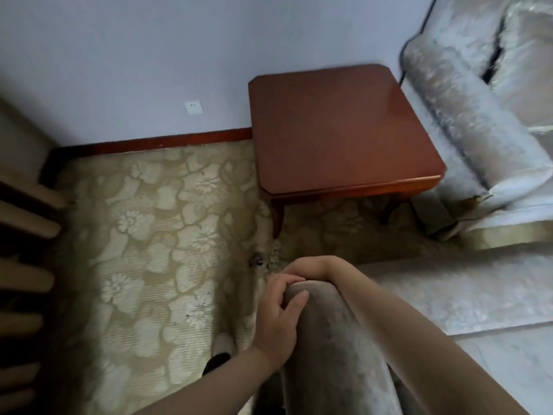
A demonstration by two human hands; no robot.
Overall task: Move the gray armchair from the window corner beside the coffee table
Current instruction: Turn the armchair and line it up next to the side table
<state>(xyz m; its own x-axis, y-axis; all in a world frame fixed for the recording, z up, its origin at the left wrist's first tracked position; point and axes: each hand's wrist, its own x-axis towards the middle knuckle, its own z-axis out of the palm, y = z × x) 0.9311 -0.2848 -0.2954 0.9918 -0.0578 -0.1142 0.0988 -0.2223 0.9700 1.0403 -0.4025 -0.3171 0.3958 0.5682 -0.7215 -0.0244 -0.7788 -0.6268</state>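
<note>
Head view: both hands hold the rolled arm of the gray armchair (332, 348), which fills the lower centre of the frame. The left hand (279, 319) curls its fingers and thumb round the arm's front end; the right hand (302, 269) hooks over its tip, fingertips hidden. The coffee table (338, 130) stands near, at upper centre, on floral carpet (149, 235), beside a pale sofa (463, 130).

Bare left hand (278, 320), bare right hand (300, 267); pale slipper (223, 344), dark sock (217, 362).
</note>
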